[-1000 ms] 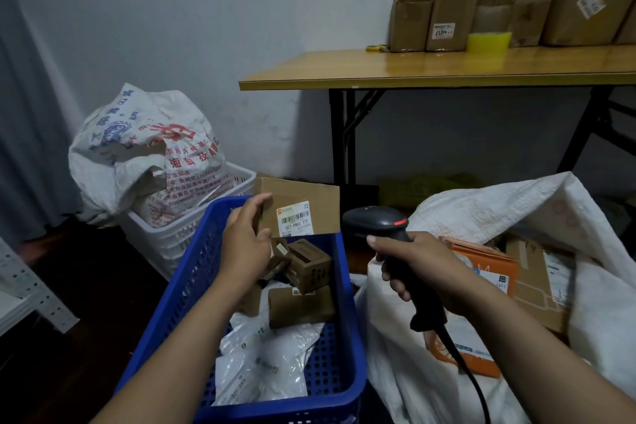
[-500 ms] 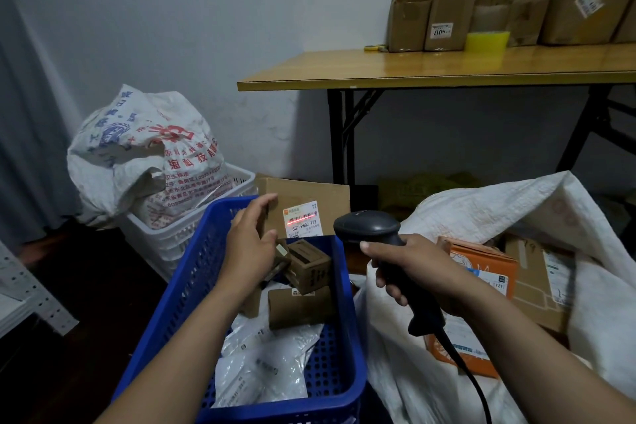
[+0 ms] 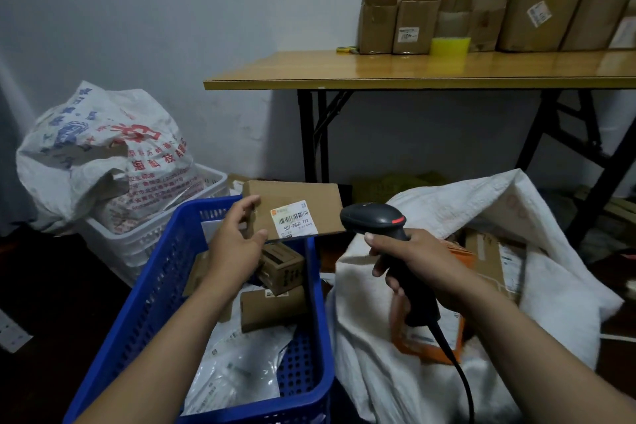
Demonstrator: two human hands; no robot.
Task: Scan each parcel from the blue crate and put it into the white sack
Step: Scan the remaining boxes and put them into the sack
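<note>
Above the far end of the blue crate (image 3: 161, 286), I find the flat cardboard parcel (image 3: 309, 198) held up by the left hand (image 3: 234, 244), whose grip pinches the parcel's left edge between thumb and fingers. Its white barcode label (image 3: 292, 218) faces the camera. Just beside the parcel's right edge sits the head of the black scanner (image 3: 371, 218); I cannot tell whether the two touch. The right hand (image 3: 420, 262) has its grip closed round the scanner's handle, with a black cable running down from it. That hand hangs over the open mouth of the white sack (image 3: 550, 286), which stands touching the crate's right wall.

Inside the sack I note an orange parcel (image 3: 426, 344) and a brown carton (image 3: 488, 262). In the crate lie two small brown boxes (image 3: 280, 267) and a white plastic mailer (image 3: 237, 365).

Behind the crate to the left, a white basket (image 3: 137, 244) carries a printed sack (image 3: 103, 155). Against the far wall stands a wooden worktop (image 3: 413, 72) on black legs, bearing a row of cardboard boxes (image 3: 399, 21) and a yellow item (image 3: 450, 46)
</note>
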